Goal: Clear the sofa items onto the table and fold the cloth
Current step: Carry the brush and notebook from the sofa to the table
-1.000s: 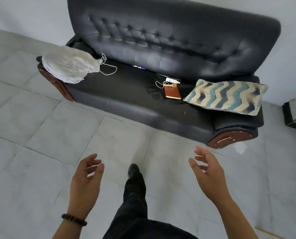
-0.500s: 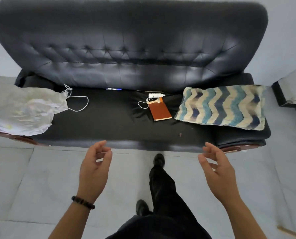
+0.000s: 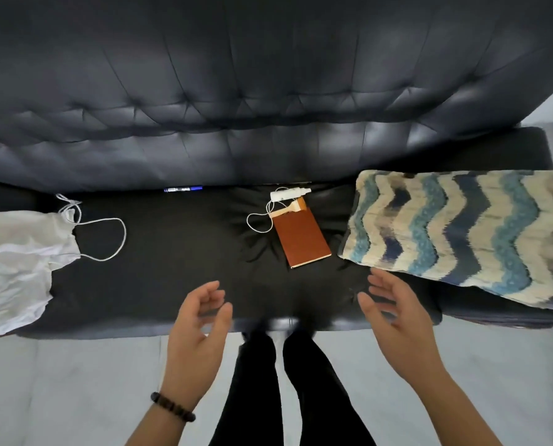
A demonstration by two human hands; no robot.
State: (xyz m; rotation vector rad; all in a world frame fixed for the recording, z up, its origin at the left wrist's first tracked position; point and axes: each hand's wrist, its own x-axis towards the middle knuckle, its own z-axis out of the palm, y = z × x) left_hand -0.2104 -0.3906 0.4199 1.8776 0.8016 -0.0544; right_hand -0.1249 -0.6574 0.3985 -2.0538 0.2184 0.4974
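Note:
A black leather sofa [image 3: 178, 259] fills the view. On its seat lie a brown notebook [image 3: 301, 240], a white tube-shaped item with a thin white cord [image 3: 288, 194] just behind it, and a blue pen [image 3: 183, 189] at the seat's back crease. A white cloth with drawstrings [image 3: 14, 268] is crumpled at the left end. A zigzag-patterned cushion [image 3: 462, 230] rests at the right. My left hand [image 3: 198, 336] and right hand [image 3: 397, 323] hover open over the seat's front edge, holding nothing, below the notebook.
My legs in dark trousers [image 3: 285, 387] stand against the sofa front on a pale tiled floor [image 3: 59, 391]. The tufted backrest [image 3: 252, 91] rises behind the seat. No table is in view.
I have walked up to the sofa, which now fills the view. Both hands have come forward over the seat's front edge, still open.

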